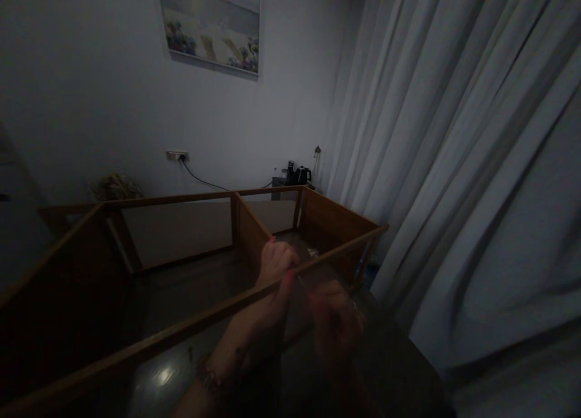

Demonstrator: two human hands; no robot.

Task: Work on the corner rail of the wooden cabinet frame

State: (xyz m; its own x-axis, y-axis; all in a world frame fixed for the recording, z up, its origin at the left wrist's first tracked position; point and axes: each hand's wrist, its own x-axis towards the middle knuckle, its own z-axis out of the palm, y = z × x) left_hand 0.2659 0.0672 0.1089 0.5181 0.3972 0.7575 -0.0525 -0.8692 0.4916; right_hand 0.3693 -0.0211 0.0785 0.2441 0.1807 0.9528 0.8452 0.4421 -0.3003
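Note:
A large brown wooden frame (190, 322) with upright panels lies across the view, its near rail running from lower left to the right. My left hand (278, 264) reaches beneath that rail and closes around the middle divider panel (254, 221) where it meets the rail. The thumb presses against the near side. To the right of it, my right hand (338, 321) is curled with fingers drawn together, apart from the rail and smeared by motion. Whatever is in its fingers is too dark to make out. A thin pale sliver (300, 279) shows at the rail between the hands.
Long grey curtains (454, 164) hang close on the right. A black kettle (303, 175) stands on a small dark stand (276, 191) behind the frame. A cable (200, 179) runs from a wall socket (177, 156). Dried plants (117, 187) are at the back left.

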